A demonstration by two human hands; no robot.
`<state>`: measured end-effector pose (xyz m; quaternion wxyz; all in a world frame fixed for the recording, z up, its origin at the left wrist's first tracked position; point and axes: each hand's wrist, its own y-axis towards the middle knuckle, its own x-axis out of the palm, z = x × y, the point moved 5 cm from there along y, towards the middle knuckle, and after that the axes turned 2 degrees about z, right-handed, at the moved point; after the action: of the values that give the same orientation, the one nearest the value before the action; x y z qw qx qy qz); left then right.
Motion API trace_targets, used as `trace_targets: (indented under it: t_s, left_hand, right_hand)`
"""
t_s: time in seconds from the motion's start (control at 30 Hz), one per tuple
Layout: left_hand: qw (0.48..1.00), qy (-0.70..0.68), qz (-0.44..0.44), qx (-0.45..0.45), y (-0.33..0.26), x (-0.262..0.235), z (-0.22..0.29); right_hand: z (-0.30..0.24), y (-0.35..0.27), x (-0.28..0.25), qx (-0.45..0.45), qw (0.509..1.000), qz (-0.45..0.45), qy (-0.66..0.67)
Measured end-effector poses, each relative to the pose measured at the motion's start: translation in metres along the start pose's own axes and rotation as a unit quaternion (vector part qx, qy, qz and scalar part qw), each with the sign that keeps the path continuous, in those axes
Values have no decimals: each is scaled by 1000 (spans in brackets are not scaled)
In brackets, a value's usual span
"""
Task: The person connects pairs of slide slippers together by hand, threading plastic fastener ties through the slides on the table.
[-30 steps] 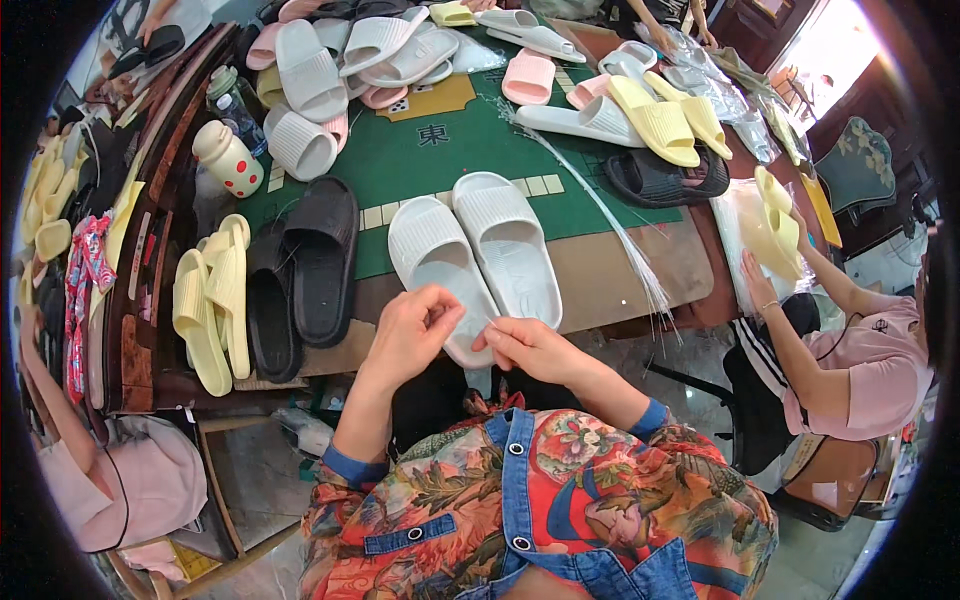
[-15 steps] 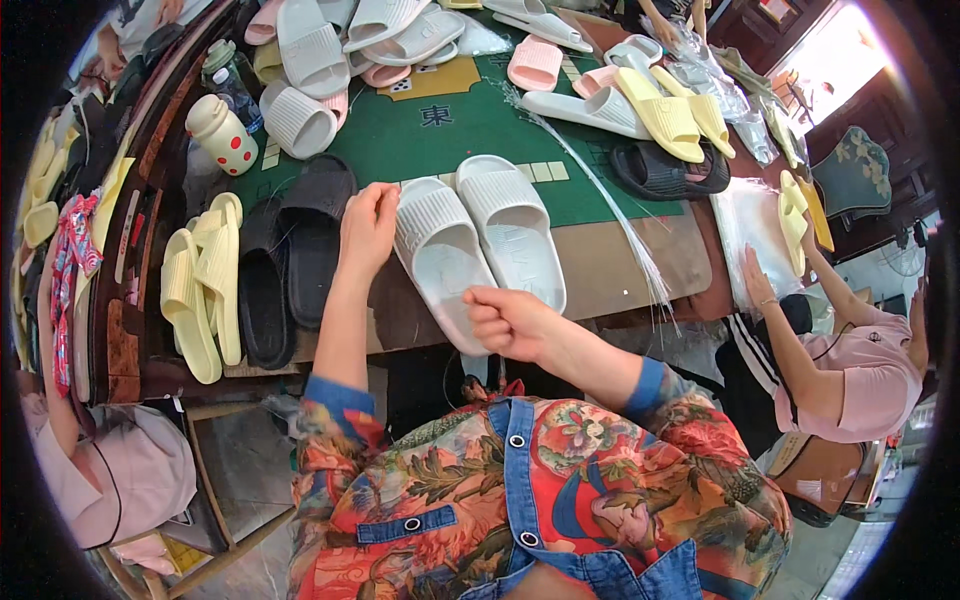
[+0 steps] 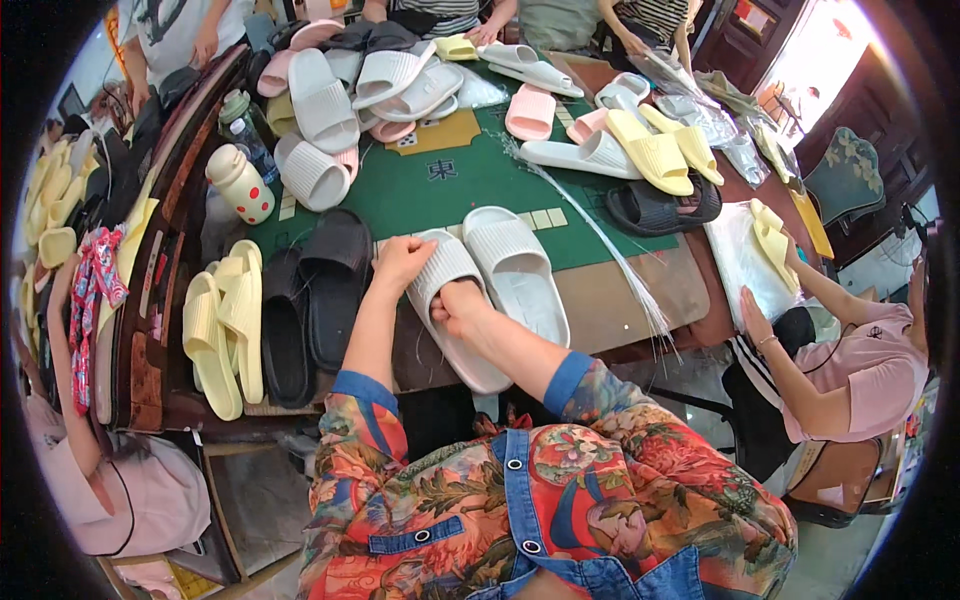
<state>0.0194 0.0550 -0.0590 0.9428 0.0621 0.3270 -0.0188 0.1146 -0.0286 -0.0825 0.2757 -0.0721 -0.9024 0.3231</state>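
A pair of pale grey slippers lies in front of me at the table edge, the left slipper (image 3: 462,345) close beside the right slipper (image 3: 520,270). My left hand (image 3: 403,262) is closed against the outer side of the left slipper's ribbed strap; what its fingers pinch is too small to make out. Under that same strap, from the foot opening, reaches my right hand (image 3: 461,303). Its fingers are curled and partly hidden by the strap, so anything held in them does not show.
Black slippers (image 3: 335,290) and yellow slippers (image 3: 222,325) lie to my left, near a dotted bottle (image 3: 240,187). A bundle of thin white strands (image 3: 610,255) crosses the green mat (image 3: 400,180). Slippers pile up at the back. At right, a co-worker's hand (image 3: 757,322) rests on clear bags (image 3: 735,255).
My right hand has moved from above the left slipper's footbed to under its strap. My left hand stays by the strap's outer side. The view has tilted up, showing more people behind.
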Motion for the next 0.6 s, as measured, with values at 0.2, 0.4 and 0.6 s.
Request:
trace_targets:
  t_s: [0.2, 0.4, 0.6]
  left_hand:
    - [974, -213, 74, -24, 4, 2, -14]
    - [878, -452, 123, -94, 15, -30, 2]
    - [990, -31, 75, 115, 31, 20, 75]
  right_hand:
    - [-7, -33, -9, -73, 991, -51, -99]
    - [-35, -108, -62, -237, 950, -105, -176]
    - [-54, -69, -97, 25, 996, -56, 64]
